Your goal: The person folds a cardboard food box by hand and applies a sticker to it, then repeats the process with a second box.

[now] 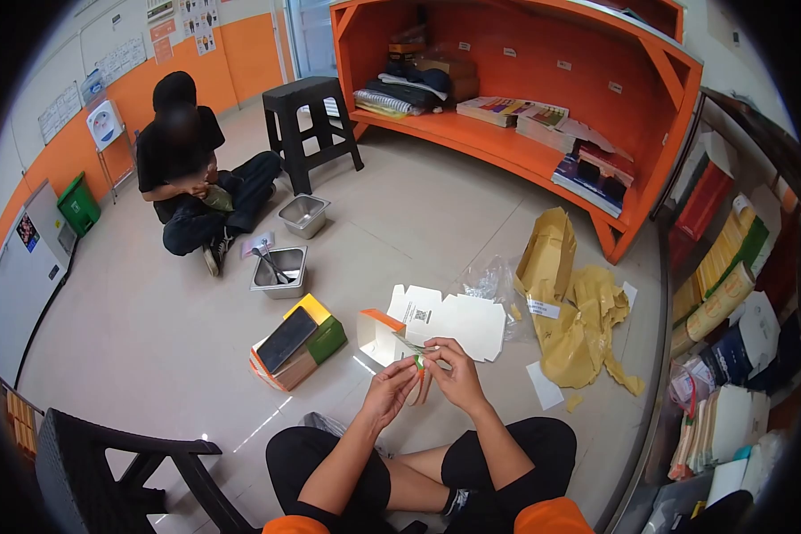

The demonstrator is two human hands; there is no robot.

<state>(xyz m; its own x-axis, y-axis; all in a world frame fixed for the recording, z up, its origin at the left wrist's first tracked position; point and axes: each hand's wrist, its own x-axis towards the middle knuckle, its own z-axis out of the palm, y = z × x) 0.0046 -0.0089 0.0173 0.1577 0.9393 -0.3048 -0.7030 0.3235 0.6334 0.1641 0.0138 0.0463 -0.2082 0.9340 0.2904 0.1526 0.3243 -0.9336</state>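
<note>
My left hand [388, 392] and my right hand [454, 374] meet above the floor in front of my crossed legs. Both are closed on a small, thin, flat piece [409, 343] with green on it, perhaps a packet or card; its kind is too small to make out. Some green and orange shows between the fingers. Just behind it stands an open carton [379, 336] with an orange edge, and beyond lies a flattened white carton [458, 322] with a printed square code. Left of my hands, a dark phone [288, 339] rests on yellow, green and orange boxes [329, 340].
Torn brown paper [587, 329] and clear plastic [494, 285] lie to the right. Two metal containers [303, 215] sit ahead, one with dark utensils. Another person [191, 169] sits cross-legged at the far left. Black stools [307, 116], an orange shelf [498, 138] and a packed rack stand around.
</note>
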